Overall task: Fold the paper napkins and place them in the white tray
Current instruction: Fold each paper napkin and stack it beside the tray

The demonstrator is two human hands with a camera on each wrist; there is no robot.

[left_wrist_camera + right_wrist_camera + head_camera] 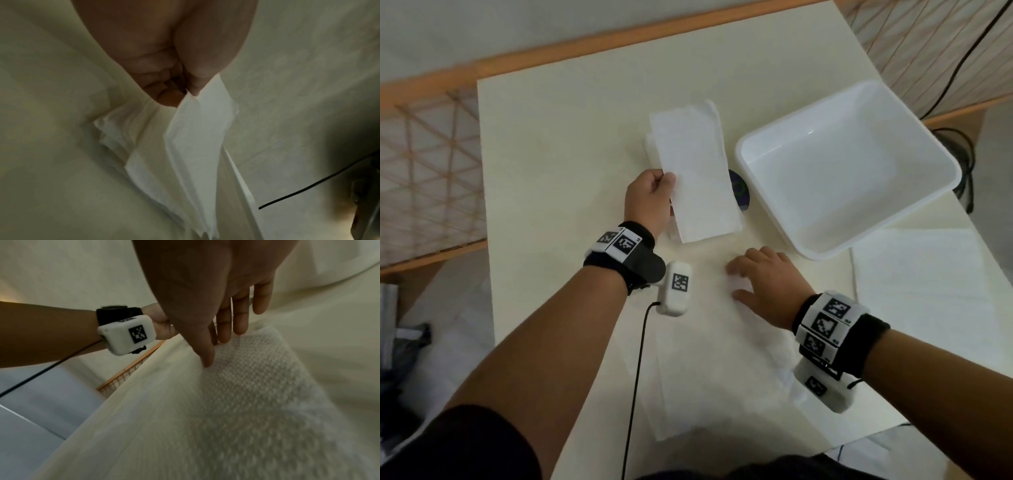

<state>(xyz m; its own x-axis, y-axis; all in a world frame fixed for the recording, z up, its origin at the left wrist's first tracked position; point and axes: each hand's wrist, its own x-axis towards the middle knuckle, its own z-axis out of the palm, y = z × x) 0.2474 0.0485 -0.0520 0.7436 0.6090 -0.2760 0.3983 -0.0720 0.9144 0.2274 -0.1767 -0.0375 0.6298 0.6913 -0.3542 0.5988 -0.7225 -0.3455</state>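
My left hand [654, 195] pinches the near-left edge of a folded white napkin [698, 178] and holds it above a small pile of folded napkins [654, 150] at the table's middle; in the left wrist view the held napkin [197, 146] hangs from thumb and fingers over that pile [123, 129]. The white tray [849, 164] stands to the right, with nothing in it. My right hand [760, 277] lies flat, fingers straight, on an unfolded napkin [722, 359] near the front edge; the embossed napkin [257, 394] shows under the fingertips [207, 361].
Another flat sheet of paper [921, 284] lies at the table's right edge, beside the tray. A dark round disc [741, 192] peeks out from under the held napkin. A black cable [637, 377] runs down from my left wrist. Wooden lattice rails [424, 171] border the table.
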